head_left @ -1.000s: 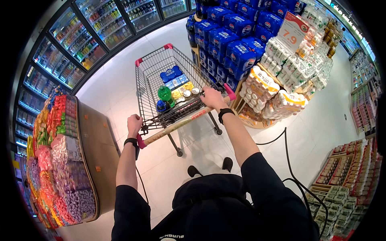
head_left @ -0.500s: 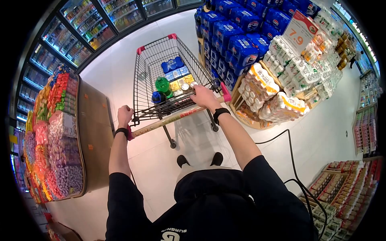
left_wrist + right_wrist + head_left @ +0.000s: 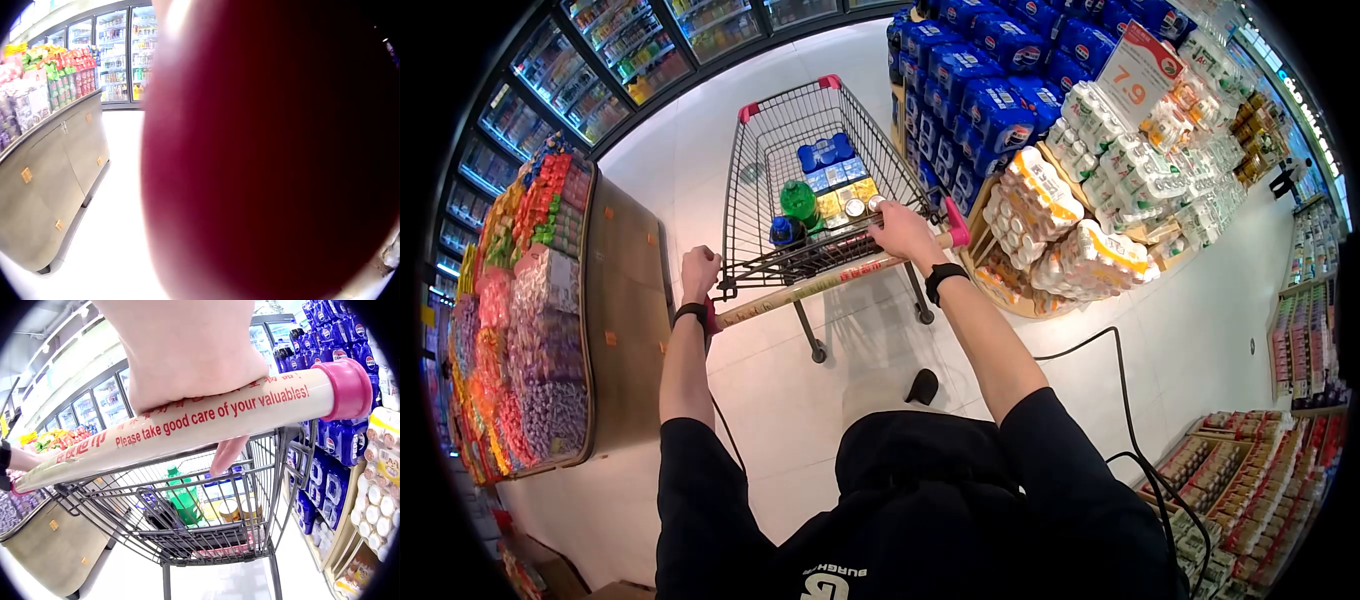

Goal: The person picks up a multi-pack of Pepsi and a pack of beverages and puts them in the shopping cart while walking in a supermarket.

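While the right hand [image 3: 905,238] is resting across the handlebar [image 3: 187,428], its fingers are hanging loosely over the far side, not wrapping it. Left hand [image 3: 700,270] is sitting at the left end; can't tell if it's gripping.

Bar is looking rigid, smooth, maybe slick under a loose palm. Best hold: both hands wrapping it near the pink end caps [image 3: 347,387], evenly spaced for steering.

Shopping cart [image 3: 788,96] is standing directly ahead of the person, stiff wire, partly loaded; I'm guessing easy rolling. Green bottle [image 3: 798,202] and blue-capped bottle [image 3: 785,231] are standing nearest, likely tippy on sharp turns; blue multipack [image 3: 826,152] is lying further in, probably stable.

Pepsi stack [image 3: 1000,100] is flanking the right side; fridges [image 3: 610,50] are lining the back.
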Tool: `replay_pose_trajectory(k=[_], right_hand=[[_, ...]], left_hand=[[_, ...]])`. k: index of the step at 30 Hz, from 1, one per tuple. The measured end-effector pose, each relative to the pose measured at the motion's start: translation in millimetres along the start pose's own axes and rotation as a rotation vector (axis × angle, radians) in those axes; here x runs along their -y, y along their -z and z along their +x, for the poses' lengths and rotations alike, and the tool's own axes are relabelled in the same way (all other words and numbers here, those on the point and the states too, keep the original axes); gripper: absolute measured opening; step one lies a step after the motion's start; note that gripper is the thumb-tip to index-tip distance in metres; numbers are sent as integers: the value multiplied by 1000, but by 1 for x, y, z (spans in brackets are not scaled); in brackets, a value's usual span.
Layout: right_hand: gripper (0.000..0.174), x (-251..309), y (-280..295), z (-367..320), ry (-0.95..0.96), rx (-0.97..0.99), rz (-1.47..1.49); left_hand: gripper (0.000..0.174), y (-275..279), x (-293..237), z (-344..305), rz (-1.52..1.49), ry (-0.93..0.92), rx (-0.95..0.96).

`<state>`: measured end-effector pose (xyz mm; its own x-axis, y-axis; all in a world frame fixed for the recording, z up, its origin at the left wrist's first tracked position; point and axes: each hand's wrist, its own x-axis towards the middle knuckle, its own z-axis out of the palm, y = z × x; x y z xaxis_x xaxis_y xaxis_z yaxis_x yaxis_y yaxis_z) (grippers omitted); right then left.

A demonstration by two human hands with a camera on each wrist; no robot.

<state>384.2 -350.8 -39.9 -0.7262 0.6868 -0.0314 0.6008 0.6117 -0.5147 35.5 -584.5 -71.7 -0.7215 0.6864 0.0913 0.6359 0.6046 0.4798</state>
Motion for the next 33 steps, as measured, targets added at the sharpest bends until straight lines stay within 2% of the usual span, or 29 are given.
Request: replay_pose_trajectory(k=[4, 8, 12, 18, 20, 24, 25, 27, 29, 33], right_hand=[[27, 10, 7, -19, -67, -150, 76], [26, 14, 7, -29, -107, -202, 37], [23, 7, -2, -31, -102, -214, 5], [23, 11, 1, -50, -146, -215, -35], [22, 9, 0, -54, -153, -249, -31], [22, 13, 0, -69, -155, -276, -25], [22, 16, 1, -68, -149, -279, -18], [21, 14, 1, -73, -142, -283, -10], [21, 10, -2, -74, -137, -275, -21], [22, 8, -6, -76, -122, -266, -19]], left_hand=[[22, -4, 7, -5, -21, -7, 20], [23, -10, 13, -8, -62, 22, 47], [24, -7, 9, -25, -99, 49, -2], [24, -13, 11, -38, -138, 4, -12], [23, -27, 30, -30, -120, -44, -18], [23, -8, 10, -55, -210, 74, 52], [24, -14, 17, -53, -136, -12, -23], [23, -20, 27, -51, -144, 13, 72], [22, -23, 29, -54, -119, -54, 43], [21, -7, 14, -67, -170, 25, 98]])
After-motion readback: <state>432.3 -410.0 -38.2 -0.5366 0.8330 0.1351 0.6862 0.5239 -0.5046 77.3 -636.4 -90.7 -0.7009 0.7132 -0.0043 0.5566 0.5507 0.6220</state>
